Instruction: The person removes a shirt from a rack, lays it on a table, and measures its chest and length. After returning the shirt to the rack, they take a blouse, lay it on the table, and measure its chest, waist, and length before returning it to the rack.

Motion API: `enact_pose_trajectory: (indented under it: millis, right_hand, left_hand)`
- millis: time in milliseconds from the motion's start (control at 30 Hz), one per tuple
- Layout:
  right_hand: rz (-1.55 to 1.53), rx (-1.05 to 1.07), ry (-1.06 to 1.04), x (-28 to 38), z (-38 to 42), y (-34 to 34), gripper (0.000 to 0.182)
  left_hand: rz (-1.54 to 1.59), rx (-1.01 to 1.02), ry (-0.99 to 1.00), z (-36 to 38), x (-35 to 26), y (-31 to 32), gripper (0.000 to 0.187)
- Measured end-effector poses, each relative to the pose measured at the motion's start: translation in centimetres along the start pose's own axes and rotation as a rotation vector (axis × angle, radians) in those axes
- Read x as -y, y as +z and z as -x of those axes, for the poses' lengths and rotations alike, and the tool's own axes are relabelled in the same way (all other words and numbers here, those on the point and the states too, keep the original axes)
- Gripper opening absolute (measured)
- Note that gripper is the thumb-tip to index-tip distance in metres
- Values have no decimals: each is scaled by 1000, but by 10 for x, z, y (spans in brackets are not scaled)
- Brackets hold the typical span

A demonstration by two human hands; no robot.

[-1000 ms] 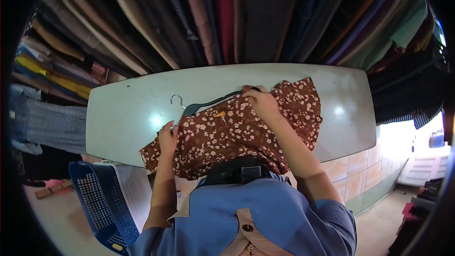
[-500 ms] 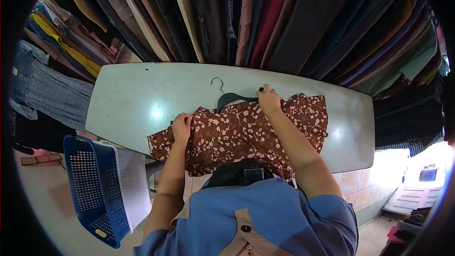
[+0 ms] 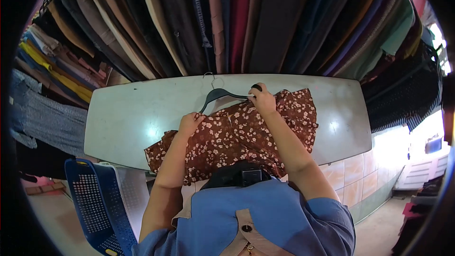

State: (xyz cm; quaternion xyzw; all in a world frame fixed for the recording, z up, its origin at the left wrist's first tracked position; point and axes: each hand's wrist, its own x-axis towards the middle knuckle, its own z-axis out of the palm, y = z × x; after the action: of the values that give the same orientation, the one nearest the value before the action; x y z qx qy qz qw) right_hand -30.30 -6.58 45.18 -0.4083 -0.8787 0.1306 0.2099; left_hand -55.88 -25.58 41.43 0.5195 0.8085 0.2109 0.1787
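A brown blouse with pale flowers (image 3: 227, 140) lies spread on the white table, its near edge hanging toward my body. The dark clothes hanger (image 3: 217, 93) rests at its neckline, metal hook pointing away from me. My left hand (image 3: 191, 124) is closed on the blouse's cloth near the hanger's left end, which is hidden by the hand and cloth. Around the hanger's right arm my right hand (image 3: 263, 100) is closed, with a dark tip poking out above the fingers. Whether the right fingers also pinch cloth cannot be made out.
Behind the white table (image 3: 128, 109) hangs a long row of trousers (image 3: 239, 23). A blue perforated basket (image 3: 87, 189) stands at the lower left beside a white one (image 3: 135, 189). More clothes (image 3: 47, 109) hang at the left, and dark garments (image 3: 403, 95) at the right.
The hanger now shows more above the neckline, tilted, its hook nearer the table's far edge. My left hand has moved to the hanger's left end. The view has shifted slightly.
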Motion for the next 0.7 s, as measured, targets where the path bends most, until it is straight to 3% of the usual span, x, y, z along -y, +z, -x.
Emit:
enact_pose_trajectory:
  millis: [67,133,167,200,267,300,333,400,467,500,600,700]
  right_hand:
    - [-242,-301,-39,-11,6,-16,16]
    - [-441,-461,41,-31,22,-50,15]
    - [-689,-381,252,-45,44,-73,17]
    - [-630,-384,376,-66,70,-97,20]
    - [-979,-368,454,-115,132,-139,25]
    - [-913,-341,594,-141,169,-156,30]
    - [-1135,-291,672,-139,204,-181,31]
    - [-1196,-219,828,-176,277,-188,26]
    - [-1327,-236,864,-244,362,-143,23]
    - [-1284,-137,923,-244,390,-128,23]
    - [-1219,97,1033,-216,412,-77,21]
    - [-1104,396,997,-168,382,-21,28]
  left_hand:
    - [36,-24,-24,2,-3,-9,42]
    - [60,-81,9,4,-4,-14,37]
    - [73,-162,19,6,-7,-20,35]
    - [89,-245,28,11,-13,-24,34]
    - [147,-216,-4,18,-28,-41,31]
    - [204,-196,-42,22,-36,-49,29]
    - [208,-193,-39,25,-41,-55,29]
    - [359,-190,97,31,-48,-65,25]
    - [369,-193,98,38,-58,-73,22]
    - [417,-187,71,44,-69,-80,21]
    - [448,-176,58,46,-81,-90,22]
    - [800,-98,-127,41,-63,-96,24]
